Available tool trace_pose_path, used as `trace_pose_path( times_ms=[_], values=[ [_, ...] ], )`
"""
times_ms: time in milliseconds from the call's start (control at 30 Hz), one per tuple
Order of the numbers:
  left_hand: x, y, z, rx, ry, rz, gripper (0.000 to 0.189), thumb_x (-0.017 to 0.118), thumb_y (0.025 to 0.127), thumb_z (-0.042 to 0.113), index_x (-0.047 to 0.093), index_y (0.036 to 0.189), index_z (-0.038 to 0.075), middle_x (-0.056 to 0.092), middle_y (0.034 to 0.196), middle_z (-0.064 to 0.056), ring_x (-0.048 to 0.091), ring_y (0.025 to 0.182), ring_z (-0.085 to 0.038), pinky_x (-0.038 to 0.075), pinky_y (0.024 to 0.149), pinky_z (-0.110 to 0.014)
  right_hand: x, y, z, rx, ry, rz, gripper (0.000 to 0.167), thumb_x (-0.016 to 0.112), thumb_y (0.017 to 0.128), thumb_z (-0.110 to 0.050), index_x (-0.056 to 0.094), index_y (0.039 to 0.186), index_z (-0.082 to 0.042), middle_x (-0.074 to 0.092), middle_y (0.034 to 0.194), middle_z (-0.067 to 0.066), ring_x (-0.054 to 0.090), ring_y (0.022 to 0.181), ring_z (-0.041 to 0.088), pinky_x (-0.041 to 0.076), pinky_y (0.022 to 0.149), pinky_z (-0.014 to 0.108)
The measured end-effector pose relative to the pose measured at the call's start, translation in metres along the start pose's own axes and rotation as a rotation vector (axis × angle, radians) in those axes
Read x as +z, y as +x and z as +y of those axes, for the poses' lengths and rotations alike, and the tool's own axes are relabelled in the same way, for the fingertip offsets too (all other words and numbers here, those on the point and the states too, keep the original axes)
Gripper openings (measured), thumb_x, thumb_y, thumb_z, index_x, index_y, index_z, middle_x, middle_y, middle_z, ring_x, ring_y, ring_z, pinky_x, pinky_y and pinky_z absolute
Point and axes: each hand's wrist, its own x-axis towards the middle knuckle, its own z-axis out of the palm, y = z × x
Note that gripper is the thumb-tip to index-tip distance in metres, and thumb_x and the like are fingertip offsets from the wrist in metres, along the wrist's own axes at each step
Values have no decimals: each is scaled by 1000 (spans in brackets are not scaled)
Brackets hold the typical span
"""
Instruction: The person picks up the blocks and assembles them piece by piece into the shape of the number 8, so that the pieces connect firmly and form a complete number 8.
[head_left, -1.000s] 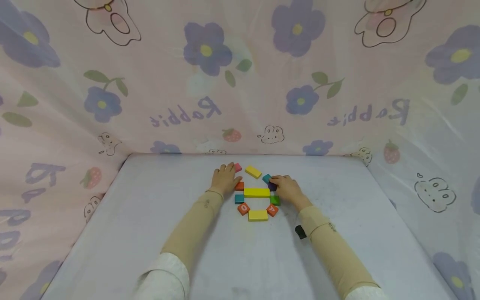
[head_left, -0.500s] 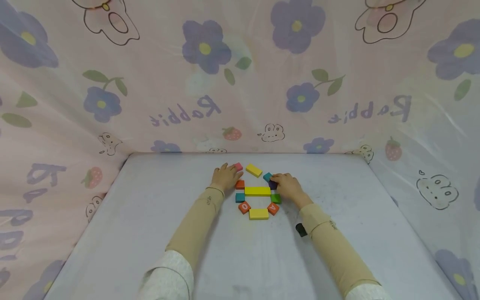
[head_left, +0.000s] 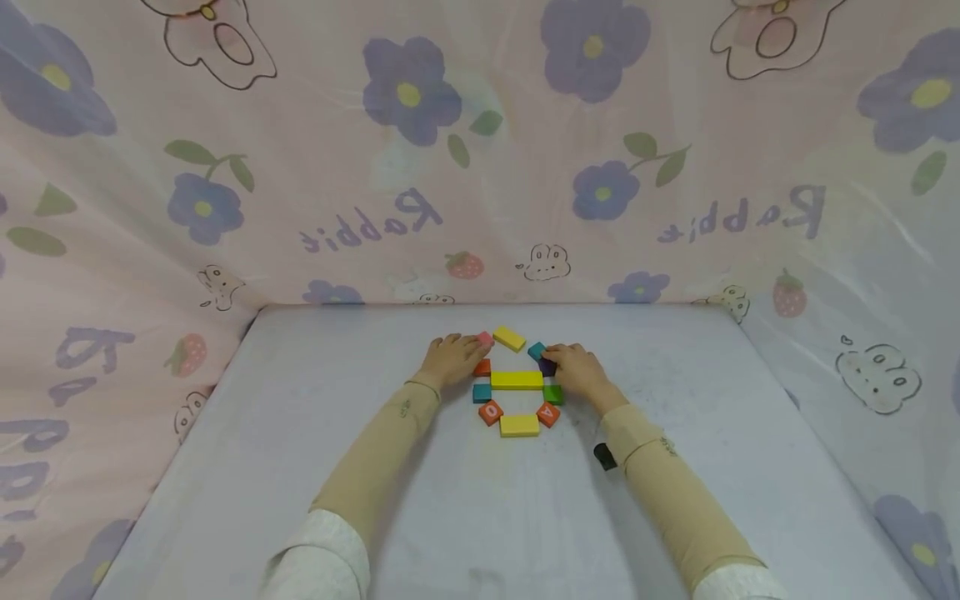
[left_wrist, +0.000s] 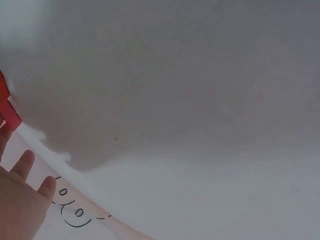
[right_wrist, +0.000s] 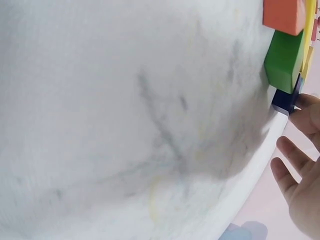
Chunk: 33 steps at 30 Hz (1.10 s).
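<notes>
In the head view my left hand (head_left: pixel 452 359) is at the far left of a loop of wooden blocks, its thumb and index finger at a small pink block (head_left: pixel 486 338). The left wrist view shows a fingertip against that block's end (left_wrist: pixel 12 116), the other fingers spread. My right hand (head_left: pixel 578 370), at the loop's right side, holds a dark blue block (right_wrist: pixel 286 101) between thumb and index finger. A teal block (head_left: pixel 536 351) lies just beyond those fingertips. A slanted yellow block (head_left: pixel 509 338) is at the top, between both hands.
A long yellow block (head_left: pixel 517 381) crosses the loop's middle. Orange-red (head_left: pixel 482 367), teal (head_left: pixel 482 393) and green (head_left: pixel 552 395) blocks flank it. Below are two lettered orange blocks (head_left: pixel 491 412) and a yellow block (head_left: pixel 519 426). A black object (head_left: pixel 604 456) is by the right wrist. Patterned cloth (head_left: pixel 480 167) hangs behind.
My left hand has shifted the pink block right and slightly nearer, closer to the slanted yellow block. The right hand has stayed at the dark blue block.
</notes>
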Motion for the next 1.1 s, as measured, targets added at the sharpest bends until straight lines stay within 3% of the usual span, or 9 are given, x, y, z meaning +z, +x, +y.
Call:
trace_pose_path(
  times_ms=[167, 400, 633, 867, 1100],
  values=[
    [-3, -6, 3, 45, -25, -5, 60, 14, 98, 55, 42, 141, 23, 40, 147, 1, 30, 138, -29, 20, 114, -51, -2, 1, 1, 2, -6, -1, 48, 47, 87, -4, 52, 134, -13, 47, 141, 9, 42, 125, 38, 36, 100, 57],
    [-2, -12, 5, 118, 51, -2, 52, 13, 101, 46, 37, 143, 27, 42, 146, 0, 31, 138, -30, 20, 113, -53, -3, 2, 1, -10, -6, 22, 47, 46, 87, -4, 53, 132, -13, 51, 138, 10, 44, 124, 38, 39, 98, 57],
    [2, -11, 4, 95, -2, 8, 58, 15, 98, 55, 47, 137, 26, 43, 145, 1, 30, 138, -28, 19, 114, -51, -5, 5, 0, -9, 26, 5, 45, 41, 88, -2, 56, 130, -11, 52, 136, 12, 44, 123, 40, 37, 100, 59],
    [1, -13, 4, 104, -9, 4, 58, 17, 98, 55, 48, 136, 24, 43, 145, -1, 30, 138, -29, 19, 114, -52, -7, 13, -6, -27, 71, 115, 37, 39, 91, -4, 63, 118, -8, 59, 125, 14, 50, 115, 37, 41, 97, 55],
    [2, -12, 4, 127, 43, 5, 61, 15, 97, 57, 52, 134, 24, 44, 144, 0, 31, 138, -28, 19, 115, -52, -5, 21, -29, -69, 69, 145, 39, 43, 91, -6, 57, 127, -7, 59, 124, 15, 50, 115, 35, 43, 96, 52]
  ],
)
